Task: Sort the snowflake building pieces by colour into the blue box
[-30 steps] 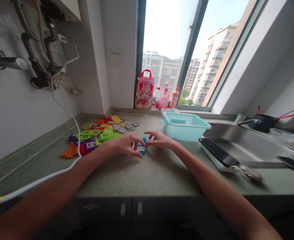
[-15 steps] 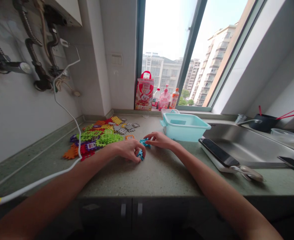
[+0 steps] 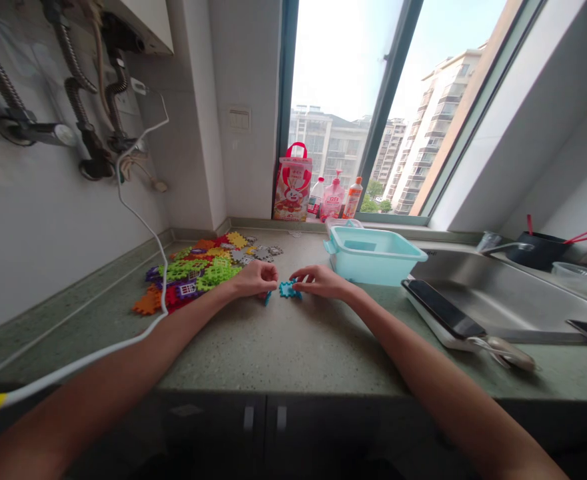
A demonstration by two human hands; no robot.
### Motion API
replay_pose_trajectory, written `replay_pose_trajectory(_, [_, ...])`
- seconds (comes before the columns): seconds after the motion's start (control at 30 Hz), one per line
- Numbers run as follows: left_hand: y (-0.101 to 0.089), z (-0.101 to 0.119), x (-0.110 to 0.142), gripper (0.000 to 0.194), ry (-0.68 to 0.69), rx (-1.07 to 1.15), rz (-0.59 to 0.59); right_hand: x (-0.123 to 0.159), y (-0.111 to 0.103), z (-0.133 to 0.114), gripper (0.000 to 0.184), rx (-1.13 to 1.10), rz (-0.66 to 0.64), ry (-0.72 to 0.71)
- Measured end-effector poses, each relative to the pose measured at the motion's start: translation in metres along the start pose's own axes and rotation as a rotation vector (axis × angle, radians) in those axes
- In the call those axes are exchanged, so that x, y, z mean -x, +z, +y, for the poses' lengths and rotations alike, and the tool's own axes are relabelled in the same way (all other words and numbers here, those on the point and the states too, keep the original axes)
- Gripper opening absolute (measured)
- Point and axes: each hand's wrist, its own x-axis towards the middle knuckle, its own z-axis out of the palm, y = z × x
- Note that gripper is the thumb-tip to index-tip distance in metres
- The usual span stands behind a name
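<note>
My left hand point(image 3: 256, 279) pinches a small blue interlocking toy piece point(image 3: 268, 298), which hangs on edge below the fingertips. Just right of it, my right hand point(image 3: 319, 281) has its fingers closed on another blue notched piece point(image 3: 288, 289) that lies low over the countertop. A narrow gap separates the two blue pieces. Left of my hands is a heap of interlocking plastic pieces point(image 3: 219, 272) in green, orange, red, purple, yellow and grey, some with window patterns. My left wrist partly covers the heap's near right side.
A light blue plastic tub point(image 3: 373, 257) stands behind my right forearm, beside the steel sink point(image 3: 503, 293). A phone point(image 3: 443, 308) rests on a white object near the sink's edge. A white cable point(image 3: 164, 280) crosses over the left counter. Bottles point(image 3: 332, 200) and a red bag point(image 3: 293, 190) line the windowsill.
My left hand has risen and moved slightly left and away from me, turning its blue piece on edge. My right hand stays at its blue piece. The view has shifted slightly.
</note>
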Motion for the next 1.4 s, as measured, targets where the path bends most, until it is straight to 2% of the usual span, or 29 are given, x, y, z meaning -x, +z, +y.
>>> replay_pose_trajectory(0.1, [0.003, -0.005, -0.005, 0.019, -0.031, 0.085, 0.051, 0.0, 0.003, -0.005, 0.047, -0.022, -0.017, -0.009])
replay_pose_trajectory(0.3, [0.003, -0.007, -0.01, 0.027, -0.084, 0.113, 0.026, 0.0, 0.008, -0.009, 0.048, -0.041, -0.007, -0.023])
replay_pose_trajectory(0.5, [-0.008, 0.001, -0.006, 0.056, -0.114, 0.097, -0.12, 0.0, 0.007, -0.01, 0.047, -0.042, -0.013, -0.02])
replay_pose_trajectory(0.57, [-0.008, 0.003, -0.004, 0.058, -0.117, 0.055, -0.146, 0.001, 0.007, -0.01, 0.045, -0.03, -0.006, -0.02])
replay_pose_trajectory(0.73, [-0.007, 0.006, -0.001, 0.059, -0.149, 0.042, -0.088, 0.001, 0.008, -0.011, 0.044, -0.01, -0.001, -0.019])
replay_pose_trajectory(0.93, [-0.019, 0.011, 0.004, 0.066, -0.235, 0.086, 0.014, 0.0, 0.007, -0.009, 0.041, -0.004, 0.015, -0.005])
replay_pose_trajectory(1.07, [-0.022, 0.009, 0.004, 0.068, -0.245, 0.093, 0.028, 0.0, 0.007, -0.005, 0.043, -0.061, 0.045, 0.018])
replay_pose_trajectory(1.23, [-0.018, 0.003, 0.002, 0.064, -0.226, 0.067, 0.054, -0.001, 0.008, -0.002, 0.044, -0.146, 0.054, 0.067])
replay_pose_trajectory(1.4, [-0.017, 0.007, 0.001, 0.058, -0.218, 0.021, 0.063, 0.0, 0.005, -0.01, 0.04, -0.044, 0.088, 0.054])
